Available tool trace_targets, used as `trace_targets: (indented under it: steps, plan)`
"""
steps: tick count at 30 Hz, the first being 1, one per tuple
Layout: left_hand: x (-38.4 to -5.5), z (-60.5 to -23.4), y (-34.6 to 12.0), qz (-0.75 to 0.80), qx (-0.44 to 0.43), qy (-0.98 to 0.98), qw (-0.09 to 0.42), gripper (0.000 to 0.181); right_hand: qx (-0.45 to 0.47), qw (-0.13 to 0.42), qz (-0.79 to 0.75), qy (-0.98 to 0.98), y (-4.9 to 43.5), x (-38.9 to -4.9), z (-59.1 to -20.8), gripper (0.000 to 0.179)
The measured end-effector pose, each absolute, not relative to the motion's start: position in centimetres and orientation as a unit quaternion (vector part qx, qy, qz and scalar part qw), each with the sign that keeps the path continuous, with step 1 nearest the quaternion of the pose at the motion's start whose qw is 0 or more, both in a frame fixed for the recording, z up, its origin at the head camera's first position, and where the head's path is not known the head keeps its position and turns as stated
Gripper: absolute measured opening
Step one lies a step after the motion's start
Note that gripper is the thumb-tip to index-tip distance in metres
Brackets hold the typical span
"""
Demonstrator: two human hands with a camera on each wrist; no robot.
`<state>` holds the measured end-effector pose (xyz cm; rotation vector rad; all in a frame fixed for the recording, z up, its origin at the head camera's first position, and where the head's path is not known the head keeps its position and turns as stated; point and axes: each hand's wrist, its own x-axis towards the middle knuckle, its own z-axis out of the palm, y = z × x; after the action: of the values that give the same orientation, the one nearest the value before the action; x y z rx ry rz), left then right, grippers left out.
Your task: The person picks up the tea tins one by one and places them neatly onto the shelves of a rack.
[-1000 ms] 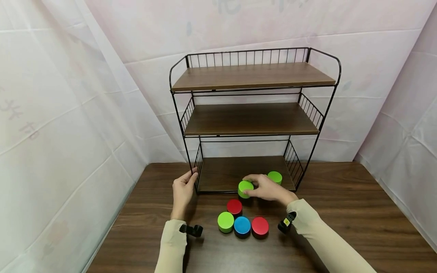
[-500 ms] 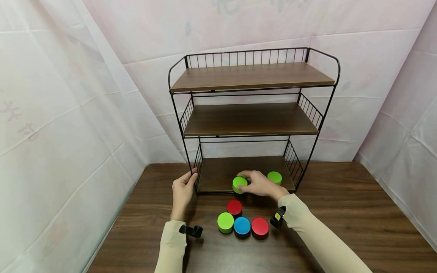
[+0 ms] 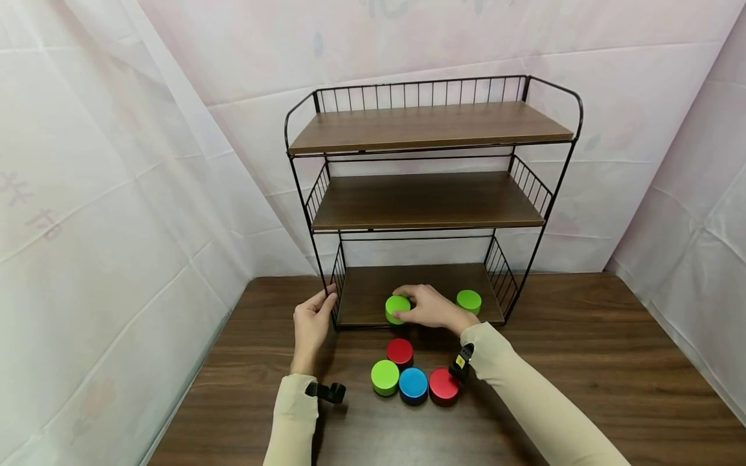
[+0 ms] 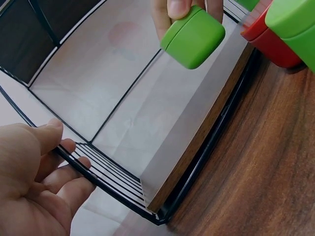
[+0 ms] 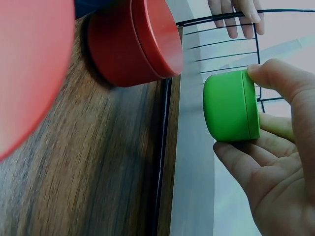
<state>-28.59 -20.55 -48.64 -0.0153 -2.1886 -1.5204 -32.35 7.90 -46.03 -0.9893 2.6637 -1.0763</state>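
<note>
My right hand (image 3: 434, 307) pinches a small green round jar with a lid (image 3: 395, 310) between thumb and fingers. In the right wrist view that green jar (image 5: 229, 105) is upright relative to the shelf, apart from its surface as the left wrist view shows. It hangs over the front of the bottom shelf (image 3: 370, 285). My left hand (image 3: 311, 325) holds the black wire side of the rack near its lower left; in the left wrist view thumb and fingers lie on either side of the wire. Another green jar (image 3: 469, 301) stands at the shelf's right end.
On the table before the rack stand a red jar (image 3: 399, 350), a green jar (image 3: 385, 376), a blue jar (image 3: 414, 384) and a second red jar (image 3: 444, 384), close together. Two upper shelves, the middle (image 3: 428, 199) and top (image 3: 431, 126), lie above the right hand. White cloth hangs behind.
My right hand has carried the green jar left and slightly back, from the shelf's front edge to over the bottom shelf. The left hand stays on the rack's wire.
</note>
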Motion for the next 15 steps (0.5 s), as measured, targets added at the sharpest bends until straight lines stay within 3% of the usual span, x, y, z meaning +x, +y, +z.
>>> trace_targets:
  steps: [15]
  plan:
    - [-28.9,-49.0,-20.7,-0.562,-0.005,-0.794,0.232,0.025,-0.331,0.064,-0.349,0.875,5.4,-33.6,-45.9,0.053]
